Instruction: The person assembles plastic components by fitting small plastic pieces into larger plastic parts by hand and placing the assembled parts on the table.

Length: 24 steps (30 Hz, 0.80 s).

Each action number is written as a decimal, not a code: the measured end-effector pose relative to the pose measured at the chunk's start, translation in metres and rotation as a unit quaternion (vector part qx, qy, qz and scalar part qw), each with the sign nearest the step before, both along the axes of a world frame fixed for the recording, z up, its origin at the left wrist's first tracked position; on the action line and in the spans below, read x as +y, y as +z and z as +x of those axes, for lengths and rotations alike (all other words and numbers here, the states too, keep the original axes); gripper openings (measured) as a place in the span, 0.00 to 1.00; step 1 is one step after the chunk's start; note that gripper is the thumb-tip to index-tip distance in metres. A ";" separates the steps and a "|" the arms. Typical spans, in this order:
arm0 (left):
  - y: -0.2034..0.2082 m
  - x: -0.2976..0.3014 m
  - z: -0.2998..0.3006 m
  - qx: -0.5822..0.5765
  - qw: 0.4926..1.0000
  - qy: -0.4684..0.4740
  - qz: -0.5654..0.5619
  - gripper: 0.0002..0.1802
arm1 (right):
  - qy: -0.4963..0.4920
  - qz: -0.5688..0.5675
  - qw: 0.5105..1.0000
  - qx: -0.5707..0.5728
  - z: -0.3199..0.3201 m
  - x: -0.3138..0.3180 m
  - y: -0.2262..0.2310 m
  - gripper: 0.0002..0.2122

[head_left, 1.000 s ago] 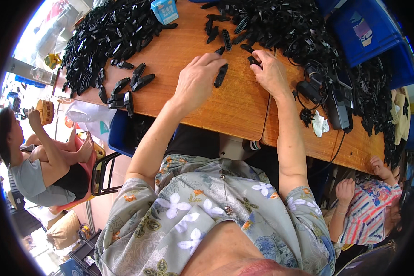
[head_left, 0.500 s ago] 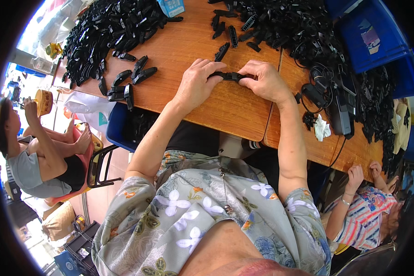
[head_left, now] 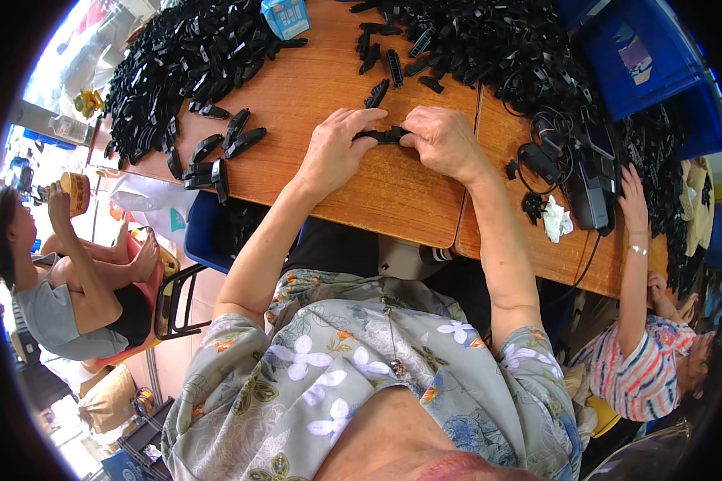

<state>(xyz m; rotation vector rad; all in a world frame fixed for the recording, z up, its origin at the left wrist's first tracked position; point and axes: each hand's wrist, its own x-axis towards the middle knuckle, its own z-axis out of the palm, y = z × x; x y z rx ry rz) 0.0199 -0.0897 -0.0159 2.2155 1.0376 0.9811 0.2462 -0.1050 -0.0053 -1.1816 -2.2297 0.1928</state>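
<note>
Between my two hands is a small, narrow black plastic part [head_left: 387, 136], held level just above the wooden table [head_left: 353, 192]. My left hand [head_left: 334, 151] pinches its left end with thumb and fingers. At the other end my right hand [head_left: 443, 144] is closed, its fingertips covering that side. Just beyond my left fingers lies a similar black plastic piece [head_left: 376, 94], tilted on the tabletop. Whether the held part is one piece or two joined is too small to tell.
Heaps of black plastic parts [head_left: 192, 60] lie far left and far right. Several loose ones [head_left: 245, 143] sit left. A blue-white carton [head_left: 285, 18], dark device [head_left: 592, 192], cables, crumpled tissue [head_left: 557, 218] and blue bins [head_left: 642, 68] stand around. Two other people sit at either side.
My hands stay on the black part, shifting slightly left in view. The co-worker at the right has stretched an arm out toward the heap beside the dark device.
</note>
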 end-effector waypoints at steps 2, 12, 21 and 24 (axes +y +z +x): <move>0.002 0.000 0.000 0.006 1.000 -0.001 0.010 0.25 | 0.007 -0.009 1.000 0.011 -0.001 0.004 -0.002 0.09; 0.006 -0.009 -0.022 0.076 0.993 0.071 0.047 0.23 | -0.124 0.136 0.980 0.083 0.005 0.022 -0.019 0.13; 0.007 0.041 -0.002 0.134 0.975 0.083 0.155 0.28 | -0.196 0.109 0.970 -0.094 0.010 0.029 -0.025 0.07; 0.002 0.050 0.012 0.174 0.968 -0.015 0.178 0.29 | -0.176 -0.007 0.968 0.181 0.001 0.015 -0.015 0.09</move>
